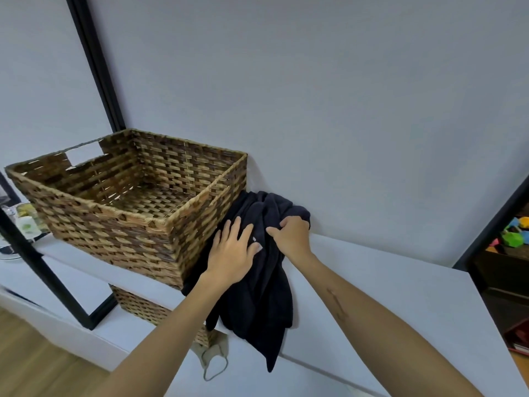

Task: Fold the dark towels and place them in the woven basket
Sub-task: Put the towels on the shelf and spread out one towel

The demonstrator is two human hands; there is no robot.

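We see the woven basket (134, 193) standing on the white worktop (372, 282), back in the corner against the pale wall (315, 96). Its inside shows only its own weave; no towel lies in it. A handle cut-out opens in its far left wall.

The dark towels (257, 287) lie in one crumpled heap just right of the basket, touching its right side. The heap runs from the wall to the front edge of the worktop, and a tail of cloth hangs over that edge. We cannot tell how many towels make up the heap.

Our left hand (233, 250) rests flat on the heap near the basket, its fingers (234, 224) straight and spread, holding nothing. Our right hand (292, 236) is at the back of the heap, its fingers curled round a bunch of the cloth and gripping it.

Below the worktop, a second woven basket (143, 308) sits in an open shelf compartment. A beige face mask (213, 356) hangs below it by its ear loops. A black frame (43, 270) leans at the left, with wooden floor (28, 353) beneath. Coloured objects (515, 230) sit on a dark shelf at far right, too blurred to name.
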